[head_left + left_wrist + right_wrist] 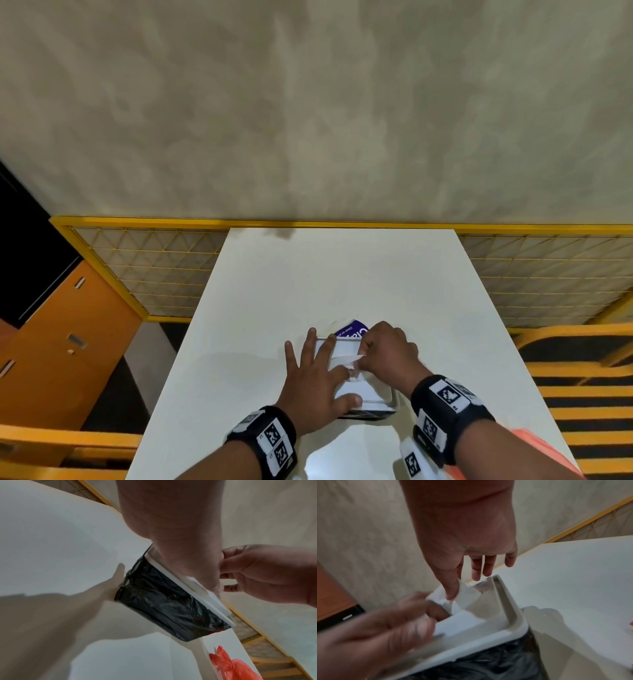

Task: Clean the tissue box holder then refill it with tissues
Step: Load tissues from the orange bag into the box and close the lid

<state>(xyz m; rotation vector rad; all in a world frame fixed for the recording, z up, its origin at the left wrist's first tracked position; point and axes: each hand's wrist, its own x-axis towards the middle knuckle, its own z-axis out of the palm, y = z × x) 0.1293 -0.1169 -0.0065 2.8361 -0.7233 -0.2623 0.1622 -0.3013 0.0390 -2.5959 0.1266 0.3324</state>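
Tissue box holder [383, 399], a white-rimmed tray with a dark, glossy side, sits low in the middle of the head view on the white tabletop [342, 274], with folded white tissues [356, 389] lying inside it. Left hand [318, 380] lies flat across its left edge, fingers [310, 342] spread and straight, thumb on the near rim. Right hand [388, 349] hangs over the far right part, thumb and forefinger pinching a crumpled tissue corner [464, 592] while the other fingers hang loose. Behind the holder, a purple packet [352, 330] peeks out; a red bag [229, 665] lies at the lower right of the left wrist view. Likely risk: a hard tug on so thin a sheet could tear it or drag the stack askew, since only the left palm steadies the holder.
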